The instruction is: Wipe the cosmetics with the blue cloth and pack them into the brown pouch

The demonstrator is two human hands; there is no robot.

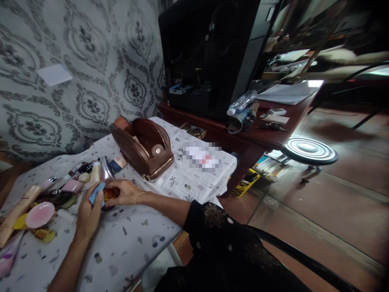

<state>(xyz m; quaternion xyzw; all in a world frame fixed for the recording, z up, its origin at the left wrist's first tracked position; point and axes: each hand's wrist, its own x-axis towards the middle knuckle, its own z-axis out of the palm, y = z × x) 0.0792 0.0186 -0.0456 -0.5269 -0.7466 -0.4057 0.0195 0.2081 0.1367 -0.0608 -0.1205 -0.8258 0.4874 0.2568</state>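
Observation:
My left hand (88,211) is closed on a small light-blue piece (96,192), perhaps a cloth or sponge. Pinched in my right hand (129,192) is an amber glass bottle (110,194), and the blue piece is up against its side. My fingers cover part of both. Beyond the hands stands a brown cosmetic bag (142,148), unzipped and upright. Around my left hand lie several cosmetics, among them a silvery tube (105,168), a cream tube (96,171), a round pink compact (40,215) and a gold-coloured small bottle (44,234).
A patterned white cloth (130,239) covers the table. A blurred-out paper (202,157) lies on its right side. Behind is a dark cabinet (200,61), beside a red-brown desk (273,125) with a plastic bottle (242,102). A round stool (310,151) stands right.

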